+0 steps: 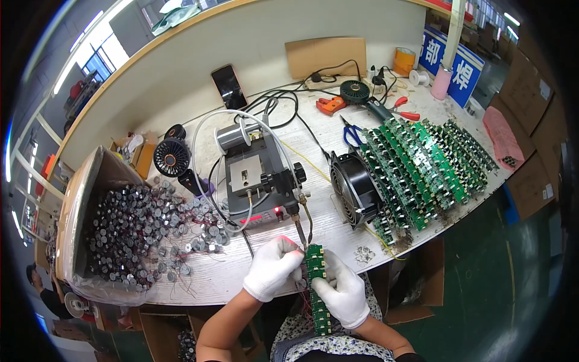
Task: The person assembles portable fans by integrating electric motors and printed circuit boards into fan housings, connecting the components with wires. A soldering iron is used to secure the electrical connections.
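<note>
Together, we see a soldering bench from above.
Left hand [272,265]: white-gloved, closed around the upper end of a long green circuit-board strip [316,288].
Right hand [344,292]: white-gloved, gripping the strip's right side.
Strip position: at the near edge of the table [199,283], its top just under the soldering tip [300,231].
Soldering station [256,181]: mid-table, red light on.
Left end of table: heap of small metal parts [139,232] with wires.
Right end: stacked green boards [422,166] behind a black fan [353,187].
Risk: we judge the hot tip could scorch a glove if the strip slips upward.
</note>
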`<move>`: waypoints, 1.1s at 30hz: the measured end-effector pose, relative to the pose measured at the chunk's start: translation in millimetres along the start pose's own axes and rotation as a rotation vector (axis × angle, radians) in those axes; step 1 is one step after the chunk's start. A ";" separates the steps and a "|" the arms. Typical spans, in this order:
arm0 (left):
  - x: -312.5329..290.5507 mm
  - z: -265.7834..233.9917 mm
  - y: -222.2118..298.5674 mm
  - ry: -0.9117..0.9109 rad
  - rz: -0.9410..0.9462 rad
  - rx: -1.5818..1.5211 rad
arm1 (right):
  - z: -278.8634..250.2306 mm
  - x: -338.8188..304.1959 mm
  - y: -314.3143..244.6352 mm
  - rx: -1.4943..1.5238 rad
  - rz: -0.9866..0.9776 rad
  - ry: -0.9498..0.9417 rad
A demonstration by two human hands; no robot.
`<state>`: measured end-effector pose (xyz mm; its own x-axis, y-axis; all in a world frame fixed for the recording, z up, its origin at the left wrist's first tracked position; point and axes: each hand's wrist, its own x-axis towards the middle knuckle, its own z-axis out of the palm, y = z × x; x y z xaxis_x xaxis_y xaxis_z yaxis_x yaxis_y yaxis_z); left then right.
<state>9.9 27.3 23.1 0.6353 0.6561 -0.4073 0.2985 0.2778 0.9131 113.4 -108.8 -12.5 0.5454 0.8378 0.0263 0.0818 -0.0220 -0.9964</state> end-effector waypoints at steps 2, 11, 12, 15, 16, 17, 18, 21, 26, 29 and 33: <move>-0.2 0.6 -0.1 0.022 0.000 0.007 | -0.3 -0.4 0.9 -0.009 -0.008 0.002; -1.4 2.9 0.1 0.029 0.012 -0.036 | 0.7 -1.1 3.4 -0.024 -0.030 0.022; -1.8 3.3 0.4 0.029 0.012 -0.036 | 0.7 -1.3 3.7 -0.026 -0.038 0.026; -2.6 3.7 0.7 0.037 0.028 -0.044 | -0.8 -1.5 2.2 -0.018 0.012 0.001; -2.4 3.8 0.8 0.035 0.035 -0.028 | -0.8 -1.3 1.9 -0.018 0.012 0.001; -2.1 3.8 0.7 0.033 0.041 -0.012 | -0.8 -1.1 1.8 -0.016 0.008 0.006; -1.5 3.6 0.1 0.032 0.041 -0.012 | -0.8 -1.0 1.7 -0.015 0.004 0.011; -1.2 3.2 -2.0 0.020 0.025 -0.005 | -1.3 -2.0 2.1 -0.049 -0.035 0.024; -1.1 1.9 -0.9 0.010 0.028 0.056 | -1.0 -2.5 5.9 -0.063 -0.059 0.035; -0.4 1.9 -2.6 0.016 0.022 0.049 | -1.3 -2.7 7.6 -0.081 -0.064 0.033; 0.1 2.5 -3.3 0.019 0.034 0.089 | -2.2 -3.3 11.9 -0.060 -0.046 0.019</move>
<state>10.7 24.7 20.0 0.6331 0.6772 -0.3748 0.3392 0.1925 0.9208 114.4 -113.1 -24.3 0.5558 0.8280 0.0740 0.1567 -0.0169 -0.9875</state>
